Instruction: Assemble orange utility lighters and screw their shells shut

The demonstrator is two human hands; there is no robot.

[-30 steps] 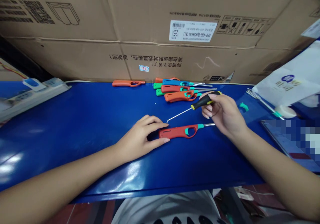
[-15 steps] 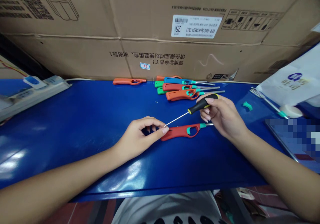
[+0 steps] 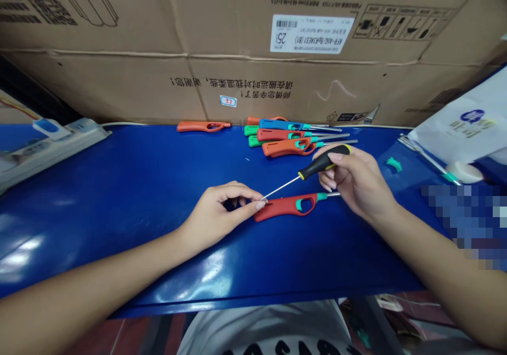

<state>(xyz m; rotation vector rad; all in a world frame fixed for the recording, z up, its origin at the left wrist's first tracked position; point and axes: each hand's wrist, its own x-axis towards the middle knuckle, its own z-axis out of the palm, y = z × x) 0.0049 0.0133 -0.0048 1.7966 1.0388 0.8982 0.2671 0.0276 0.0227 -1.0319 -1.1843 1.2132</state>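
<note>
My right hand (image 3: 358,178) is closed round the black and yellow handle of a screwdriver (image 3: 322,164), whose thin shaft slants down to the left. At the shaft's tip, the thumb and forefinger of my left hand (image 3: 225,207) are pinched together. Whatever lies between those fingertips is too small or hidden to make out. Just under the shaft, a red gas lighter (image 3: 283,207) with a teal trigger lies flat on the blue table (image 3: 158,175). My left thumb is at its handle end, and my right fingers are near its metal tube.
Several colourful lighters (image 3: 289,146) are bunched at the back, with an orange lighter body (image 3: 203,127) to their left. A cardboard box (image 3: 229,38) walls the rear. A power strip (image 3: 59,143) stands at left; a teal piece (image 3: 394,165) and white bag (image 3: 455,122) are at right.
The camera view has shifted slightly. Both hands keep their grip, and the screwdriver's tip stays at my left fingertips. The red lighter lies as before.
</note>
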